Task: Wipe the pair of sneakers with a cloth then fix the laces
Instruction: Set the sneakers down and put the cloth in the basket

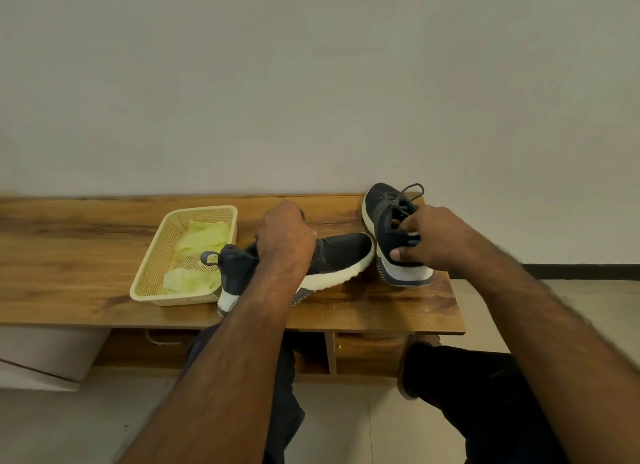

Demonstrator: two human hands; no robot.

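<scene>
Two dark sneakers with white soles lie on a low wooden table [69, 249]. The left sneaker [341, 257] rests on its side, toe pointing right. My left hand [285, 237] grips it around the tongue and lace area. The right sneaker [388, 221] stands to its right, toe toward the wall, with loose dark laces [412, 188]. My right hand [434, 237] holds this sneaker at its collar, thumb on the heel side. A pale green cloth [202, 237] lies in a cream plastic basket [152, 273] left of the sneakers.
A plain wall rises right behind the table. The table's right edge [457, 301] is close to the right sneaker. Open shelves sit under the tabletop. My knees in dark trousers [460, 377] are in front of the table, above a tiled floor.
</scene>
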